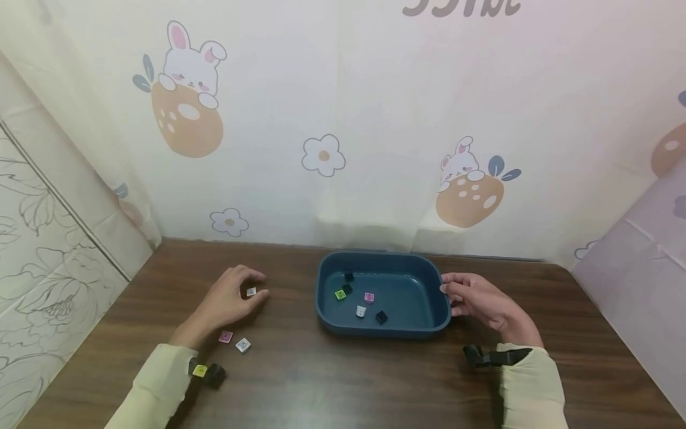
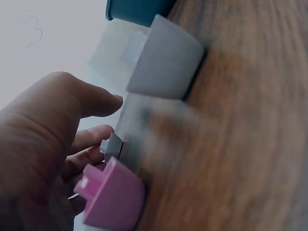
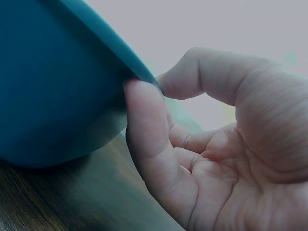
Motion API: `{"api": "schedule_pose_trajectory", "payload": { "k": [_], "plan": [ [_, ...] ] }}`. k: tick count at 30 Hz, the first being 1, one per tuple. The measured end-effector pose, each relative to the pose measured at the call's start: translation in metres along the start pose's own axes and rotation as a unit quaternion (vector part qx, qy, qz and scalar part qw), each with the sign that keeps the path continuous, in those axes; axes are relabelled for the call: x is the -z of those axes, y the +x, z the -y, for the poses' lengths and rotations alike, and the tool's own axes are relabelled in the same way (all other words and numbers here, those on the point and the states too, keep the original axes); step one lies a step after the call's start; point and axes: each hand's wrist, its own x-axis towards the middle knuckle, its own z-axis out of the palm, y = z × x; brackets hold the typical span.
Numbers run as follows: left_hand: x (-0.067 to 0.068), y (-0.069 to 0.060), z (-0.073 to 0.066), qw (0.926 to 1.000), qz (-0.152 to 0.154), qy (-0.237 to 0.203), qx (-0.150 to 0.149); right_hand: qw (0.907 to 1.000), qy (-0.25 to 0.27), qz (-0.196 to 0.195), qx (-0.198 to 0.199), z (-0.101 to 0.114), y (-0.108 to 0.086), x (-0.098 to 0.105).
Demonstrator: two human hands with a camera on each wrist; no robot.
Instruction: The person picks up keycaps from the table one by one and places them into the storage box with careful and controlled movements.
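In the head view my left hand (image 1: 230, 298) arches over a small white keycap (image 1: 251, 292) on the table, thumb and fingers apart on either side. The left wrist view shows this keycap (image 2: 113, 147) beside the fingers, with the thumb away from it. Nearer my wrist lie a pink keycap (image 1: 225, 337) and another white keycap (image 1: 243, 345). My right hand (image 1: 477, 301) pinches the right rim of a dark blue tray (image 1: 375, 332) between thumb and finger, also plain in the right wrist view. Inside the tray are a green keycap (image 1: 340, 295), a pink one, a white one and several black ones.
A yellow-green keycap (image 1: 200, 370) shows by the left wrist camera (image 1: 215, 376). The brown wooden table (image 1: 300, 381) ends at a printed curtain (image 1: 268, 119) behind the tray. More patterned cloth hangs at both sides.
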Motion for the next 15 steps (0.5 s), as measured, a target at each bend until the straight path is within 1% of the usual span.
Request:
{"api": "schedule_pose_trajectory", "payload": {
  "k": [9,15],
  "plan": [
    [0.007,-0.009,0.006,1.0,0.0,0.007,0.005,1.0,-0.002,0.0,-0.001,0.002,0.0,0.0],
    [0.006,-0.013,0.013,0.9998,0.004,0.018,0.012,1.0,-0.002,-0.001,-0.005,0.001,0.0,0.0]
  ]
}}
